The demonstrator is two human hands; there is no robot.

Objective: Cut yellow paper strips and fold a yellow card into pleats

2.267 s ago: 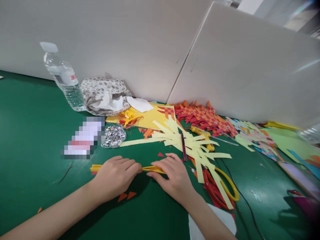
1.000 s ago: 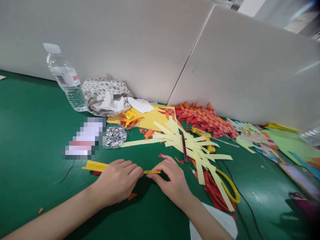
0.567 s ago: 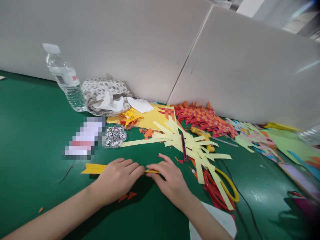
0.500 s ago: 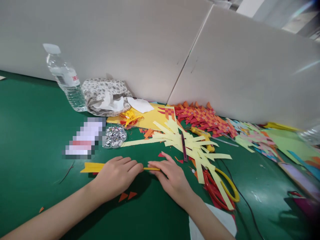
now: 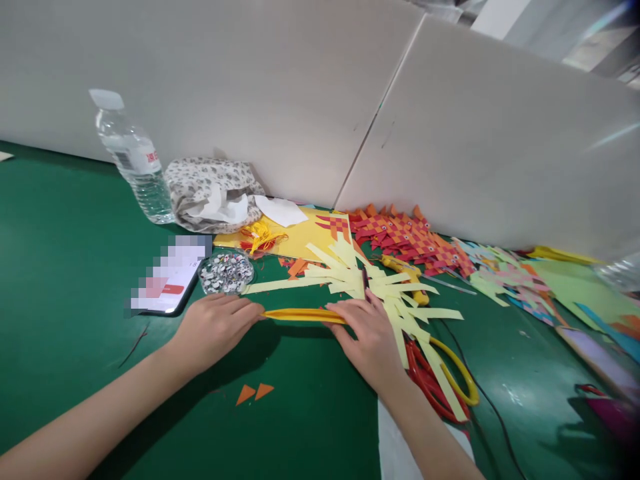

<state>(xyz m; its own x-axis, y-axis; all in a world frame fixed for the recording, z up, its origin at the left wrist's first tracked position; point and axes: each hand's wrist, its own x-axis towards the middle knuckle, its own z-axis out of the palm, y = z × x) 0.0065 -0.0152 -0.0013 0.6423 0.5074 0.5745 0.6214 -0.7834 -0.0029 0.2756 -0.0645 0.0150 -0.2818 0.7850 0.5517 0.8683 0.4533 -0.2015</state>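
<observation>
While the left hand pinches one end of a folded yellow paper strip, the right hand grips its other end between thumb and fingers, holding it level above the green table. Just beyond lie a phone, a round dish of googly eyes and pale yellow strips, with two orange triangles on the near side.
</observation>
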